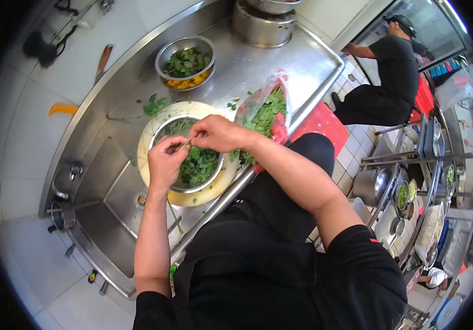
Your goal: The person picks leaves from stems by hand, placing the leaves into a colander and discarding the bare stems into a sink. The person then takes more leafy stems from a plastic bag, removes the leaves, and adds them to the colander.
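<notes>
My two hands meet over the colander (pixel 193 190), thumbs and forefingers nearly tip to tip. My left hand (pixel 163 164) comes up from below, its forearm running almost straight along the basin side of the counter (pixel 228 60), the wrist fairly straight and the back of the hand turned outward. Its thumb and forefinger are pinched together on a thin green stem (pixel 189 143), a scrap so small that most of it is hidden by my fingertips. My right hand (pixel 218 133) reaches in from the other side, its forearm slanting across above my knee, elbow bent and held out, knuckles up and the fingers curled in. Its thumb and forefinger are also closed on the stem, right beside the left fingertips, so the two grips share it

The stem sits above the colander's rim, with loose green leaves (pixel 199 166) lying beneath it inside. The colander stands on a round yellowish board (pixel 206 199). Beyond my right wrist, a clear and red plastic bag (pixel 245 114) lies open with more greens (pixel 269 110) in it, and a leafy sprig (pixel 154 104) rests near the far edge of the board
</notes>
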Demonstrator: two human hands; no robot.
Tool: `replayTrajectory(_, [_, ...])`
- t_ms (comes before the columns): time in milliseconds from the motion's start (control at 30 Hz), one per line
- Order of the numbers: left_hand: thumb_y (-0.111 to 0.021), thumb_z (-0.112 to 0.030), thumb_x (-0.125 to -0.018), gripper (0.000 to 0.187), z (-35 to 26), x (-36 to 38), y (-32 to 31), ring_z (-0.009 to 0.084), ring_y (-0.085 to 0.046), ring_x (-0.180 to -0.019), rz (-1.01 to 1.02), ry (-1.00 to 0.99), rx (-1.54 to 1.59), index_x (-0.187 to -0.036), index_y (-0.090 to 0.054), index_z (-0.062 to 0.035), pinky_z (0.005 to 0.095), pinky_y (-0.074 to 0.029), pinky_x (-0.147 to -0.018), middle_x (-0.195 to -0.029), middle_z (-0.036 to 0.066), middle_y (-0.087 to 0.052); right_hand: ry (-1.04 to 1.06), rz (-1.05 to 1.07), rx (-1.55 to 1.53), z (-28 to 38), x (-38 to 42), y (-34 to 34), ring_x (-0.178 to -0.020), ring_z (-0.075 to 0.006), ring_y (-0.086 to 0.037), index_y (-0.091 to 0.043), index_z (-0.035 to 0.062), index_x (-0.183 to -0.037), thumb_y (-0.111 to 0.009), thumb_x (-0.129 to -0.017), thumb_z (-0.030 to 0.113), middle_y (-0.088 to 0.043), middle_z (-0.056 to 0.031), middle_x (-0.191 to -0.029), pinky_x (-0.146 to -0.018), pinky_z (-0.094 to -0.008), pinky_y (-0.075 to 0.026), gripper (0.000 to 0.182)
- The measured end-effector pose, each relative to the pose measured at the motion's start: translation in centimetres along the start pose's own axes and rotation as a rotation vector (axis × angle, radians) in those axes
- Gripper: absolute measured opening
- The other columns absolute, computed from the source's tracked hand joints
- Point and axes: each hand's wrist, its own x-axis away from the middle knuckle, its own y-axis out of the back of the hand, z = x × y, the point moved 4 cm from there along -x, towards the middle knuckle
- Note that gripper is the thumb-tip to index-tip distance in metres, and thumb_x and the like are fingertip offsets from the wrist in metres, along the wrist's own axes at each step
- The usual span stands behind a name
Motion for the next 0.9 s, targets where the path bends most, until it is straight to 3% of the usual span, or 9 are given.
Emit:
replayTrajectory(67, [-0.071,0.006,-0.086,0.013,0.6,0.0,0.3,0.0078,-0.064,-0.079,-0.031,0.067,0.058,-0.099,-0.072,0.0033,0.0214,-0.052,-0.072,-0.095,0.002,-0.065,0.029,0.029,-0.011,-0.2,-0.2,-0.2,-0.077,-0.0093,-0.064,-0.071,-0.0021,-0.099,-0.069,-0.09,0.012,-0.072,-0.0077,-0.082,-0.073,-0.0284,-0.054,0.017])
replayTrajectory(333, [-0.07,0.007,-0.086,0.013,0.2,0.6,1.0,0.0128,-0.069,-0.077,-0.102,0.133,0.15,-0.099,-0.071,0.0055,0.024,-0.056,-0.073,-0.091,0.007,-0.069,0.052,0.045,0.013,0.2,-0.5,-0.1,-0.079,-0.0089,-0.064,-0.07,-0.0015,-0.097,-0.069,-0.09,0.012,-0.071,-0.0087,-0.082,-0.074,-0.0292,-0.054,0.016])
replayTrajectory(433, [-0.07,0.006,-0.087,0.016,0.5,0.6,2.0,0.0145,-0.07,-0.08,-0.108,0.142,0.119,-0.103,-0.07,0.0041,0.0256,-0.057,-0.076,-0.091,0.008,-0.072,0.087,0.031,0.078,0.3,-0.5,0.6,-0.078,-0.0073,-0.06,-0.07,-0.0006,-0.1,-0.068,-0.09,0.011,-0.071,-0.0042,-0.083,-0.072,-0.0281,-0.052,0.015])
replayTrajectory(733, [-0.072,-0.002,-0.089,0.017,1.6,0.9,1.9,0.009,-0.068,-0.083,-0.034,0.209,0.053,-0.106,-0.075,-0.0012,0.0233,-0.054,-0.075,-0.092,0.002,-0.072,-0.083,0.06,-0.144,0.5,-0.7,1.6,-0.079,-0.0044,-0.057,-0.069,-0.0034,-0.104,-0.068,-0.095,0.01,-0.067,0.0017,-0.086,-0.072,-0.0238,-0.048,0.016])
replayTrajectory(800, [-0.075,-0.008,-0.088,0.02,0.9,1.0,1.7,0.0141,-0.07,-0.09,-0.008,0.242,-0.002,-0.108,-0.075,-0.0027,0.0272,-0.055,-0.081,-0.099,0.006,-0.074,-0.097,0.072,-0.186,0.8,-0.7,1.6,-0.078,-0.0037,-0.056,-0.069,-0.0031,-0.103,-0.067,-0.095,0.009,-0.066,0.0026,-0.085,-0.072,-0.0229,-0.048,0.015])
replayTrajectory(867, [-0.078,-0.015,-0.086,0.026,-1.0,0.9,1.5,0.022,-0.07,-0.1,-0.05,-0.07,-0.326,-0.109,-0.075,-0.004,0.0326,-0.054,-0.088,-0.109,0.011,-0.074,-0.099,0.087,-0.182,0.6,-0.8,1.5,-0.078,-0.0036,-0.056,-0.069,-0.003,-0.102,-0.067,-0.095,0.009,-0.066,0.0026,-0.085,-0.071,-0.0227,-0.048,0.014])
replayTrajectory(900, [-0.079,-0.02,-0.084,0.029,-1.5,0.9,1.5,0.0269,-0.068,-0.109,-0.056,-0.11,-0.353,-0.109,-0.075,-0.0056,0.0362,-0.052,-0.095,-0.115,0.015,-0.072,-0.101,0.096,-0.177,0.5,-0.9,1.5,-0.079,-0.0035,-0.056,-0.069,-0.003,-0.102,-0.067,-0.095,0.009,-0.066,0.0026,-0.085,-0.071,-0.0226,-0.048,0.014])
